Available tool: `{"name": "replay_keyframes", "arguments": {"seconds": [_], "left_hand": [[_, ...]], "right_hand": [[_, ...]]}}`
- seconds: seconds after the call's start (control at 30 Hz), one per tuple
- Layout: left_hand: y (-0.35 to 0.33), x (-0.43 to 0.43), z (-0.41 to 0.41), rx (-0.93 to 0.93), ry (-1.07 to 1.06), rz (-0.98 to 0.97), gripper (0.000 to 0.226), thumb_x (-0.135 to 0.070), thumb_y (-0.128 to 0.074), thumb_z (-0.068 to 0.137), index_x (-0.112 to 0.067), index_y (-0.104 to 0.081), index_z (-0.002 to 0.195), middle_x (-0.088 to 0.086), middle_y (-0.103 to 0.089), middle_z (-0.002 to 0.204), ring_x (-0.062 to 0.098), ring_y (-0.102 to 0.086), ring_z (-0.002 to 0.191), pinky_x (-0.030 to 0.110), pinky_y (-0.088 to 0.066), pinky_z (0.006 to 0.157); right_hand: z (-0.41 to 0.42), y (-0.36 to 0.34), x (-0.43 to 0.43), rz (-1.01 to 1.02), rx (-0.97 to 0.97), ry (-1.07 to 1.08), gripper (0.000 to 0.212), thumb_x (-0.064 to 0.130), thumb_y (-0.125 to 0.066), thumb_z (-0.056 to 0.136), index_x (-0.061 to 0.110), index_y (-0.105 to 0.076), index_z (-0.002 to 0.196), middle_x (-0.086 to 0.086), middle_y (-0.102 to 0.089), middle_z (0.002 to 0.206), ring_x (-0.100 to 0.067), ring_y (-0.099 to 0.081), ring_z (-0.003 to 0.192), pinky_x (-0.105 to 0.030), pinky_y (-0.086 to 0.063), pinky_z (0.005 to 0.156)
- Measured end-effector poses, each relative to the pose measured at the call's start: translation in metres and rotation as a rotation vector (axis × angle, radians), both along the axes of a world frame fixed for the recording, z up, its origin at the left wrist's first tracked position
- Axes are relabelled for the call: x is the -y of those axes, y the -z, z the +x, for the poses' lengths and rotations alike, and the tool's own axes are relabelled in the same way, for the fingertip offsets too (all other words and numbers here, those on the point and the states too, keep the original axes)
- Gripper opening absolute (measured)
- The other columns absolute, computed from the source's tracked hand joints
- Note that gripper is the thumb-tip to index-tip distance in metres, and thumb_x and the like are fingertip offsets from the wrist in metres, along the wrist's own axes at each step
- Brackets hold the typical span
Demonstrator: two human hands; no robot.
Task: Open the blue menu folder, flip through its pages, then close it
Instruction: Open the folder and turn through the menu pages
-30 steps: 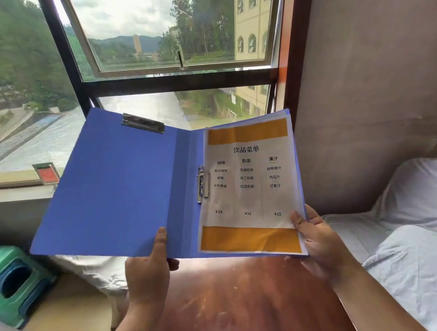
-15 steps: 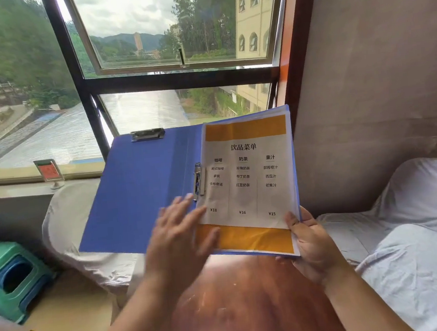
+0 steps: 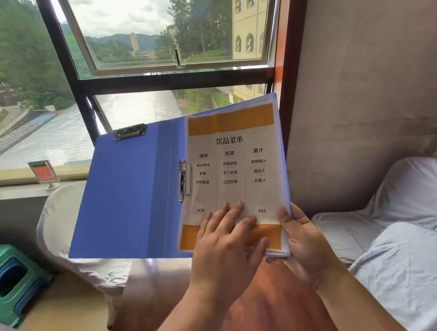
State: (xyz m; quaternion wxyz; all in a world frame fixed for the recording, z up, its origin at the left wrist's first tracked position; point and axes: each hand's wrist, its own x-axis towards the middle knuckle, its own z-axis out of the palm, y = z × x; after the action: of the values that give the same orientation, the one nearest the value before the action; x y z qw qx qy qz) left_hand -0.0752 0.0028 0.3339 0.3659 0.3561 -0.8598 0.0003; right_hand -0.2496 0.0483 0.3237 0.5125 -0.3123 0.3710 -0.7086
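Observation:
The blue menu folder (image 3: 132, 195) is held open in the air above a brown table. Its bare left cover carries a metal clip at the top edge. On the right side lies the top menu page (image 3: 236, 163), white with orange bands and printed columns, clamped by a metal clip at the spine. My right hand (image 3: 303, 240) grips the folder's lower right corner, thumb on the page. My left hand (image 3: 224, 242) rests flat on the lower part of the page, fingers spread, covering the lower orange band's middle.
The brown table (image 3: 252, 308) lies under my arms. White cushions (image 3: 418, 226) sit at the right, a white-covered chair (image 3: 66, 228) behind the folder, a green stool (image 3: 7, 281) on the floor at left. A small red sign (image 3: 43, 173) stands on the window sill.
My left hand let go of the folder's bottom edge near the spine and moved right onto the menu page. The left cover swung up and narrower in view. My right hand kept its grip.

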Motion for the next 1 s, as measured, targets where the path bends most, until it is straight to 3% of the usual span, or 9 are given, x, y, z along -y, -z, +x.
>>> {"name": "replay_keyframes", "arguments": {"seconds": [0.1,0.23,0.37,0.47,0.57,0.7,0.77,0.87,1.0], "left_hand": [[-0.004,0.002,-0.001,-0.059,0.0,-0.05,0.029,-0.049,-0.064,0.093,-0.025,-0.079,0.1,-0.002,-0.077,0.126,0.03,-0.068,0.12,0.05,-0.054,0.1],[-0.012,0.01,0.004,-0.128,-0.043,-0.065,0.016,-0.034,-0.071,0.091,-0.02,-0.076,0.083,-0.005,-0.076,0.091,0.029,-0.066,0.085,0.046,-0.055,0.074],[-0.015,0.017,0.016,-0.283,-0.069,0.025,0.015,-0.022,-0.076,0.094,-0.018,-0.071,0.081,-0.005,-0.07,0.079,0.025,-0.06,0.074,0.035,-0.045,0.069],[-0.016,0.022,0.025,-0.629,-0.108,0.304,0.019,-0.032,-0.069,0.099,-0.029,-0.063,0.082,-0.009,-0.066,0.071,0.012,-0.057,0.065,0.023,-0.041,0.058],[-0.012,0.032,0.043,-0.953,-0.228,0.428,0.026,-0.053,-0.059,0.101,-0.032,-0.06,0.085,-0.019,-0.069,0.072,0.003,-0.061,0.06,0.013,-0.044,0.054],[0.006,0.053,0.07,-1.273,-0.291,0.702,0.022,-0.047,-0.063,0.103,-0.027,-0.063,0.094,-0.007,-0.074,0.081,0.012,-0.072,0.07,0.033,-0.064,0.054],[0.017,0.06,0.076,-1.336,-0.311,0.823,0.014,-0.034,-0.064,0.104,-0.023,-0.064,0.096,0.007,-0.073,0.091,0.029,-0.075,0.08,0.03,-0.063,0.05],[0.027,0.065,0.08,-1.348,-0.331,0.884,0.014,-0.033,-0.064,0.103,-0.019,-0.064,0.103,0.011,-0.071,0.096,0.033,-0.074,0.078,0.035,-0.063,0.054],[0.022,0.059,0.081,-1.182,-0.527,0.668,0.032,-0.041,-0.068,0.096,-0.019,-0.051,0.114,0.002,-0.06,0.085,0.028,-0.061,0.074,0.035,-0.046,0.064]], "right_hand": [[-0.002,0.004,-0.003,0.02,-0.04,0.02,0.037,0.041,-0.063,0.098,0.019,-0.075,0.126,-0.029,-0.074,0.122,-0.038,-0.076,0.072,-0.04,-0.06,0.043],[-0.009,0.01,-0.003,0.012,-0.046,-0.003,0.045,0.048,-0.066,0.103,0.019,-0.069,0.137,-0.026,-0.073,0.13,-0.04,-0.08,0.085,-0.043,-0.065,0.046],[-0.016,0.007,-0.004,0.038,-0.075,0.001,0.061,0.062,-0.082,0.086,0.025,-0.072,0.133,-0.017,-0.08,0.119,-0.04,-0.081,0.086,-0.042,-0.063,0.046],[-0.022,0.006,-0.004,0.035,-0.092,0.05,0.034,0.051,-0.068,0.1,0.028,-0.076,0.124,-0.014,-0.081,0.111,-0.037,-0.081,0.077,-0.04,-0.06,0.043],[-0.024,0.003,-0.006,0.051,-0.07,0.078,0.029,0.047,-0.067,0.099,0.031,-0.079,0.12,-0.012,-0.083,0.114,-0.036,-0.081,0.077,-0.039,-0.06,0.04],[-0.024,-0.004,-0.007,0.062,-0.061,0.108,0.024,0.044,-0.062,0.097,0.039,-0.085,0.103,-0.006,-0.085,0.11,-0.031,-0.082,0.074,-0.038,-0.059,0.037],[-0.023,-0.005,-0.005,0.051,-0.047,0.091,0.025,0.043,-0.062,0.097,0.038,-0.085,0.106,-0.006,-0.085,0.115,-0.03,-0.083,0.08,-0.039,-0.06,0.037],[-0.019,-0.004,-0.003,0.042,-0.049,0.068,0.027,0.043,-0.061,0.098,0.036,-0.083,0.112,-0.006,-0.083,0.121,-0.029,-0.083,0.086,-0.04,-0.061,0.038],[-0.02,0.002,0.001,0.038,-0.046,0.076,0.025,0.043,-0.062,0.1,0.036,-0.082,0.114,-0.007,-0.082,0.124,-0.029,-0.083,0.087,-0.041,-0.062,0.04]]}}
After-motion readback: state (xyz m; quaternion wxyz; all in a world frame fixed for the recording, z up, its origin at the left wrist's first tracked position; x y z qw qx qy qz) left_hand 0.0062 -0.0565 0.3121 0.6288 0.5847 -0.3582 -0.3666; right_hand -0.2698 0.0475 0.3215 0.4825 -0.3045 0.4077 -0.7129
